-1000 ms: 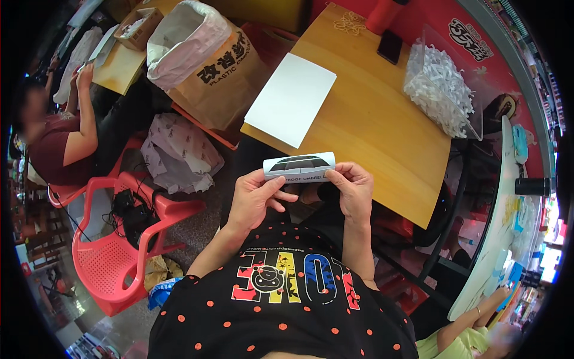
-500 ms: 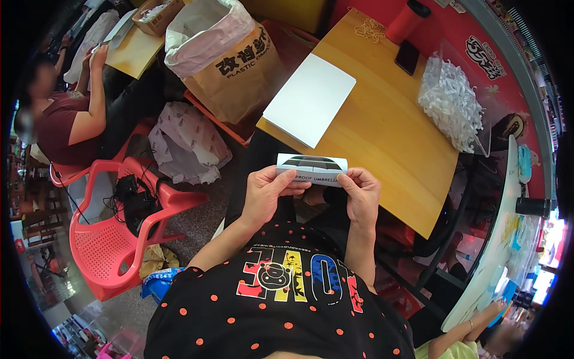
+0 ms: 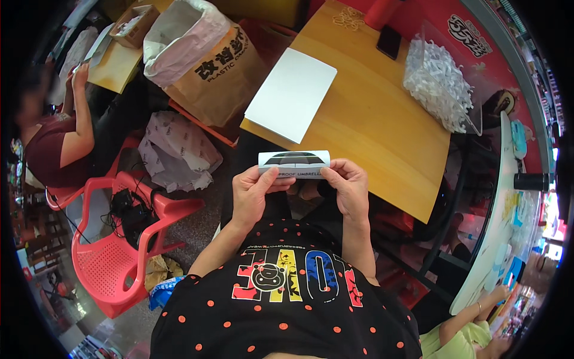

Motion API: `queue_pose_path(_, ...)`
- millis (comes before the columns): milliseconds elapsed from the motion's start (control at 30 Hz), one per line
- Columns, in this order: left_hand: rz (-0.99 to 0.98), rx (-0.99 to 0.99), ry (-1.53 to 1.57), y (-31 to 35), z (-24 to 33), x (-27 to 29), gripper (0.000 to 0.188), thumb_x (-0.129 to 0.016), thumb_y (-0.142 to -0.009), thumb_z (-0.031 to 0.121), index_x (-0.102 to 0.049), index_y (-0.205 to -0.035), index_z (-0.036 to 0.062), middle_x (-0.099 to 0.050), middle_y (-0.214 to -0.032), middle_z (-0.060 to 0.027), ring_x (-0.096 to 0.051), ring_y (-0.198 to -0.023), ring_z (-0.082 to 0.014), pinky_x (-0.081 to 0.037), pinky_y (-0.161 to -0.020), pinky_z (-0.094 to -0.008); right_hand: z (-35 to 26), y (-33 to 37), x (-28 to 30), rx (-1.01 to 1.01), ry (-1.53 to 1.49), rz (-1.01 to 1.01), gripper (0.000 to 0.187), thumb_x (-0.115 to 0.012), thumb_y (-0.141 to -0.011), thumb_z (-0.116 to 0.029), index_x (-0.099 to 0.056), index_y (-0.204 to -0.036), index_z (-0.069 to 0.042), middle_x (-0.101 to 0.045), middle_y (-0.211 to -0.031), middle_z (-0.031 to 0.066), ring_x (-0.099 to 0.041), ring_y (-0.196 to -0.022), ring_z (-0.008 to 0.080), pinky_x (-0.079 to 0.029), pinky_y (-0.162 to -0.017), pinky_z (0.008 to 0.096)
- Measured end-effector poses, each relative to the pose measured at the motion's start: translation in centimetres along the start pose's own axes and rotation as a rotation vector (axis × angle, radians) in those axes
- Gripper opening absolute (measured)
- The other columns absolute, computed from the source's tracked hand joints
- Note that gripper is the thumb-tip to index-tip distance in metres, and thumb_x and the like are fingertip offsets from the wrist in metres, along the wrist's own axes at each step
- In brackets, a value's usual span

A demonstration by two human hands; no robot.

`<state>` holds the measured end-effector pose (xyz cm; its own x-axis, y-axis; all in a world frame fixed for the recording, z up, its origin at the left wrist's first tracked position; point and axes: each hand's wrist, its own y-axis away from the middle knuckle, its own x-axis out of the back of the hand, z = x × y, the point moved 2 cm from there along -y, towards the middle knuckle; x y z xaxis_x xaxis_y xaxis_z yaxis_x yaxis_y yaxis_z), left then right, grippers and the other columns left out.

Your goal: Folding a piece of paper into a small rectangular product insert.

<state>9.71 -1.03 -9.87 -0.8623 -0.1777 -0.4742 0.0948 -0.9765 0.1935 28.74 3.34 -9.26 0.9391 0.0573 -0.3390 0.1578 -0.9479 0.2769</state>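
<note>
Both my hands hold a curled paper sheet [image 3: 294,160], white and grey with a picture of a dark umbrella on it, over my lap just in front of the table edge. My left hand [image 3: 251,191] pinches its left end, thumb on the face and fingers behind. At the right end, my right hand [image 3: 350,186] grips it the same way. A stack of white sheets [image 3: 292,96] lies just beyond, on the near left corner of the yellow wooden table [image 3: 371,119].
On the table, a clear container [image 3: 442,84] holds many white strips, near a black phone [image 3: 388,42] and rubber bands [image 3: 347,19]. Left stand a large paper sack [image 3: 209,78] and a red plastic chair [image 3: 113,251] bearing black cables. Other people sit at far left and lower right.
The whole view has shifted, so most of the scene sits further left and higher. Both hands keep their hold on the curled sheet, which shows slightly more of the umbrella picture.
</note>
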Motion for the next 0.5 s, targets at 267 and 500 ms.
queue_pose_path(267,-0.010,0.001,-0.042,0.0,-0.4,-0.3,0.025,-0.051,-0.096,0.012,-0.061,-0.104,-0.0089,-0.067,-0.094,-0.0172,-0.069,-0.082,-0.0232,-0.058,-0.072,-0.0313,0.1,0.2,-0.8,-0.082,-0.116,-0.148,0.020,-0.062,-0.086,-0.002,-0.061,-0.104,0.008,-0.067,-0.084,0.0116,-0.053,-0.046,0.0051,-0.038,-0.038,0.0147)
queue_pose_path(500,-0.065,0.094,-0.001,-0.3,-0.6,0.3,0.025,-0.051,-0.096,0.014,-0.060,-0.105,-0.0082,-0.067,-0.096,-0.0170,-0.069,-0.082,-0.0235,-0.058,-0.071,-0.0308,1.5,-0.1,-0.5,-0.059,-0.142,-0.154,0.016,-0.061,-0.089,-0.006,-0.063,-0.098,0.006,-0.067,-0.078,0.0123,-0.050,-0.041,0.0054,-0.036,-0.036,0.0154)
